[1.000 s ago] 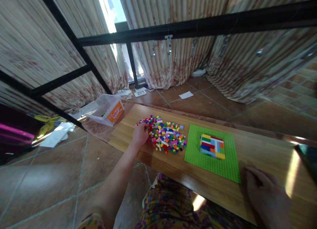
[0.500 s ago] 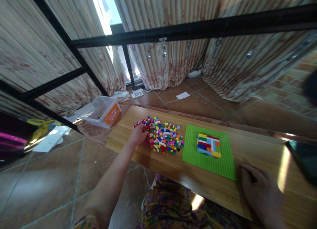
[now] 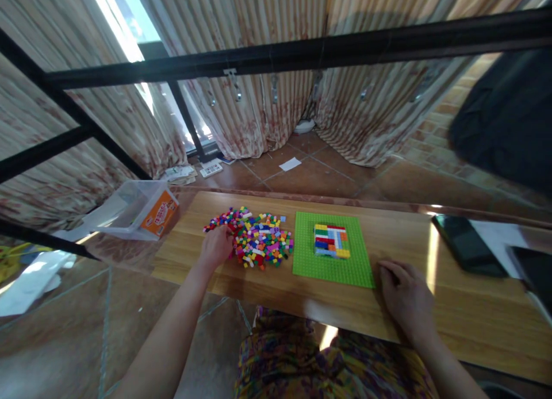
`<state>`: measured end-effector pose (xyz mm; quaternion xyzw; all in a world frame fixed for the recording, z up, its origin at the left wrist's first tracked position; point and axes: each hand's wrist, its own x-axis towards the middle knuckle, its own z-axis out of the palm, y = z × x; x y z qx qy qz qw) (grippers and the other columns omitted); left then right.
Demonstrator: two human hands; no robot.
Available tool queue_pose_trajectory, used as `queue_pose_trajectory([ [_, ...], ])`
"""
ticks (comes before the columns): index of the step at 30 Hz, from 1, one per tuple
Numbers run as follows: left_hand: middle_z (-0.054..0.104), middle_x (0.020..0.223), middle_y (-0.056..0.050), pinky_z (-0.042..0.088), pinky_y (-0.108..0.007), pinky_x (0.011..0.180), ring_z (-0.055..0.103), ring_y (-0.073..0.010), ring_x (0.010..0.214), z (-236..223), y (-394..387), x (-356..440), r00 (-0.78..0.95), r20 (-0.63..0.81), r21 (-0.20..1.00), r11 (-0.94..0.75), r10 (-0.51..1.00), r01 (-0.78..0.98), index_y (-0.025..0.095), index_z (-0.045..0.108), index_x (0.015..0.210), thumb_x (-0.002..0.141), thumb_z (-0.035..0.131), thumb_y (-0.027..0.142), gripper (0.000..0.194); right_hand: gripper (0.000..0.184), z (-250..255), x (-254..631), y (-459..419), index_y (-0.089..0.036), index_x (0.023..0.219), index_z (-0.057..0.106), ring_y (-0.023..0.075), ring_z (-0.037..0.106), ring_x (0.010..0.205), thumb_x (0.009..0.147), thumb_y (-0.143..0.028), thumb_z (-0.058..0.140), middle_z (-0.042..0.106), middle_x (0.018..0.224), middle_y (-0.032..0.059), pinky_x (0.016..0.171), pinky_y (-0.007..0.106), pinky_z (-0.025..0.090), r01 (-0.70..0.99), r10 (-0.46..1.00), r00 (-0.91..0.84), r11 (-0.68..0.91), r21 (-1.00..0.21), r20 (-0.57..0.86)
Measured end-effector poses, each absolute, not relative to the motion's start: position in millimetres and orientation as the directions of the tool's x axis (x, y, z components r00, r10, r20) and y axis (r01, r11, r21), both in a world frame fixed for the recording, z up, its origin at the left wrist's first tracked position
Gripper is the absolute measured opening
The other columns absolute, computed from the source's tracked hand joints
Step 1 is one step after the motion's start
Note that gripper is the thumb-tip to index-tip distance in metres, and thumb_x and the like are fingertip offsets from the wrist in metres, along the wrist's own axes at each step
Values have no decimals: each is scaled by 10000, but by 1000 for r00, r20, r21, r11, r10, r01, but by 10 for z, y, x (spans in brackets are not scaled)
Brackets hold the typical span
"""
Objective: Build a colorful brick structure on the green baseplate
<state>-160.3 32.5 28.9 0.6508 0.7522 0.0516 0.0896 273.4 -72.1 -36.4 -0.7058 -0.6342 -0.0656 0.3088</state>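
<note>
My left hand (image 3: 217, 245) reaches to the left edge of a pile of small, many-coloured toy bricks (image 3: 263, 238). Its fingers are bent together among the bricks, and whatever is between the fingertips is hidden. To the right of the pile lies a green studded baseplate (image 3: 304, 267). On it sits a low, blocky build of bricks (image 3: 331, 241) in red, white, blue, yellow, green and orange. My right hand (image 3: 407, 298) rests on the wood just right of the baseplate, its fingers curled in, with nothing visible in them.
A wooden bench top (image 3: 276, 288) carries all this. A dark phone (image 3: 470, 245) and white paper (image 3: 500, 244) lie at its right, beside another dark device (image 3: 535, 272). Beyond the left end stands a clear plastic box (image 3: 129, 212) with an orange label. A black metal rail (image 3: 276, 58) crosses ahead.
My view has swung to the right, bringing the phone and paper fully into sight. My left hand stays at the pile's left edge; my right hand still rests beside the baseplate.
</note>
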Motion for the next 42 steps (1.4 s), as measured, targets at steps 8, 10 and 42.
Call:
queue_pose_trajectory([
  [8,692,982,-129,472,-364,881,634,-270,998,261,314,-1576,-71,-39,51,73,997,996,176,633,929,858,448,198,199,276,-385,2728,-716,-186,906,708,218,605,862,898,-344,482,667,948,83,771,357,504,925,857,208,-16,-380,472],
  [10,694,995,-134,471,-358,875,639,-270,1009,269,316,-1554,-77,-45,27,78,996,997,172,613,939,865,442,201,188,270,-385,2724,-715,-191,904,706,220,602,875,899,-341,482,666,958,82,775,358,502,923,860,215,-24,-384,463],
  [42,726,964,-121,498,-380,796,671,-304,962,545,370,-1444,-224,-44,107,228,974,968,183,659,990,842,488,304,256,223,-348,2676,-692,-213,894,696,212,589,881,899,-274,482,651,975,76,805,367,503,894,853,242,-10,-448,462],
])
